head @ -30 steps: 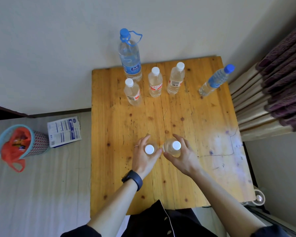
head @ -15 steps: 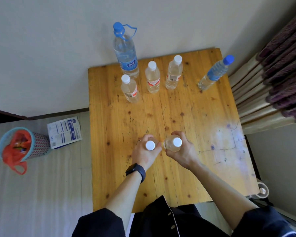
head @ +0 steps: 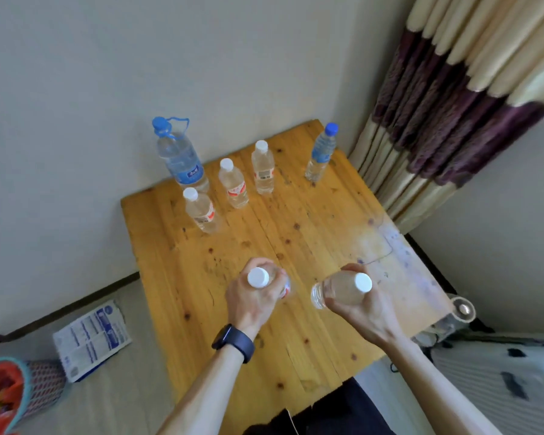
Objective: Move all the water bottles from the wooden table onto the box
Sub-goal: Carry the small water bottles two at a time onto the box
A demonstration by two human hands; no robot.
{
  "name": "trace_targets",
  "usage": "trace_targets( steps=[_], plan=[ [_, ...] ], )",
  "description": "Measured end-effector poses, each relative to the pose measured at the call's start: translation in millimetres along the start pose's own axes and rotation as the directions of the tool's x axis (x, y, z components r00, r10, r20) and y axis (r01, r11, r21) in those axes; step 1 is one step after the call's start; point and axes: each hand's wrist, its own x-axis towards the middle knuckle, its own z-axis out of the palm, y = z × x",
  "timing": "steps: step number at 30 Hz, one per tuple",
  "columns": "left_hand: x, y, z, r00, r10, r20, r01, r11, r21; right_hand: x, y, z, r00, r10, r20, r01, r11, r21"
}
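The person stands at the near edge of the wooden counter (head: 311, 246) with a bottle in each fist. The left hand (head: 252, 301) has its grip wrapped tight round the shoulder of one small bottle (head: 285, 288), which I see cap-up from above. Whether its base touches the wood I cannot tell. The right hand (head: 363, 312) grips a second small bottle (head: 335, 291) just under the cap, and this one is tilted, base swung toward the other hand and apparently clear of the counter.

Five others wait at the far side. A big blue-capped bottle (head: 179, 158) stands by the wall, three white-capped bottles (head: 234, 185) just in front of and beside it, and a slim blue-capped bottle (head: 321, 155) is near the curtain (head: 453, 105). The box is nowhere I can see from here.

This looks like the first carry of several. To do it well, I would bring the tilted bottle upright before turning. I'd also keep the two apart so they don't knock, and hold them by the body, not the neck, since full bottles swing. At the box, set each base down flat and let go only once it stands.
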Motion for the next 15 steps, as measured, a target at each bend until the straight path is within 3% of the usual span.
trace_targets(
  steps=[4,7,10,15],
  plan=[
    [-5.5,40.6,18.9,0.976,0.178,0.129,-0.189,0.979,0.077,-40.1,7.2,-41.7,0.987,0.060,-0.151,-0.049,0.996,0.075],
    [-20.6,73.9,54.3,0.917,0.308,0.252,-0.344,0.932,0.111,-76.3,19.2,-77.3,0.952,0.114,-0.285,-0.075,0.987,0.145],
    [-56.4,104.2,101.2,0.816,0.427,0.391,-0.494,0.865,0.087,-123.1,40.9,-111.9,0.877,0.199,-0.437,-0.110,0.969,0.220],
    [-165.8,138.5,185.4,0.586,0.549,0.596,-0.682,0.732,-0.004,-234.8,100.6,-163.7,0.710,0.322,-0.626,-0.158,0.939,0.304]
  ],
)
